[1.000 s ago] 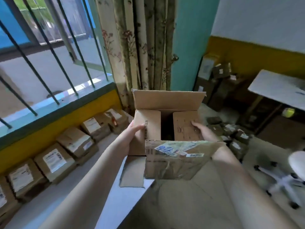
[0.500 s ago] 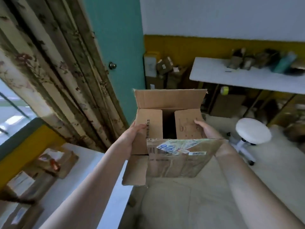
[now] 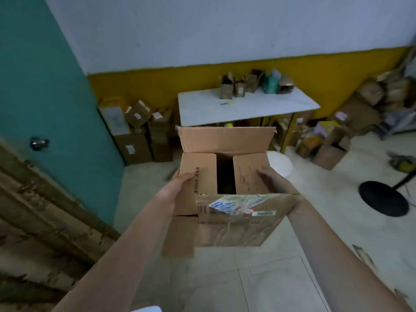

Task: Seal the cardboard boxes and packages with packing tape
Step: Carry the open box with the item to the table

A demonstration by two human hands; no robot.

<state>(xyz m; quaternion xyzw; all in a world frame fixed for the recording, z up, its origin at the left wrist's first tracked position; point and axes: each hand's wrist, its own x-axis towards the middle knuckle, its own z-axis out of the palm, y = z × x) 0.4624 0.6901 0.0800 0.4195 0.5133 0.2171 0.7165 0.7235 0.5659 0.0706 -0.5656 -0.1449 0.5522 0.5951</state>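
Note:
I hold a brown cardboard box [image 3: 227,226] in the air in front of me, above the tiled floor. Its far flap stands up, the near flap hangs toward me with old labels and blue writing, and the two side flaps are folded inward with a dark gap between them. My left hand [image 3: 180,188] grips the box's left side at the left flap. My right hand [image 3: 270,179] rests on the right inner flap, fingers spread. No tape is in view.
A white table [image 3: 245,106] with small packages stands against the yellow and white wall ahead. Cardboard boxes [image 3: 139,136] pile left of it by the teal door [image 3: 45,109], more at right [image 3: 337,136]. A white stool [image 3: 280,163] and a black round stand base [image 3: 382,197] are on the floor.
My view has swung right from the window and curtain toward the far wall and table. The box stays in both hands the same way, carried along with the turn.

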